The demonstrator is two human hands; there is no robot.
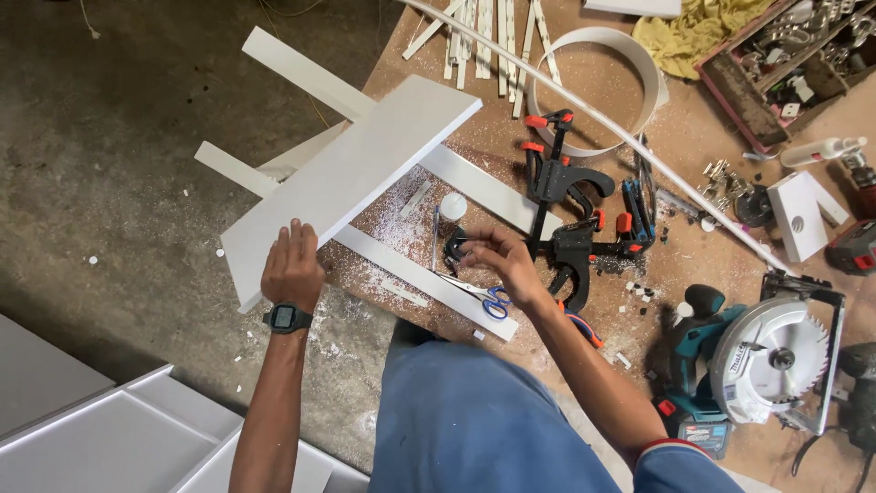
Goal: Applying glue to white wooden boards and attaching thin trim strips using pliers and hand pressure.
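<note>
My left hand (293,263), with a black watch on the wrist, lies flat on a long white board (351,173) that sticks out over the workbench's left edge. My right hand (497,258) pinches a small dark object (453,246) on the bench, just right of that board. Scissors with blue handles (484,294) lie under my right wrist on a narrow white strip (411,269). A small white knob (453,205) rests just above the dark object.
Black and orange bar clamps (566,215) lie right of my hand. A teal circular saw (762,351) sits at lower right. A coil of white edge banding (607,87), thin white strips (484,36), a yellow rag (693,32) and a hardware tray (794,55) are further back. White panels (119,429) lie on the floor.
</note>
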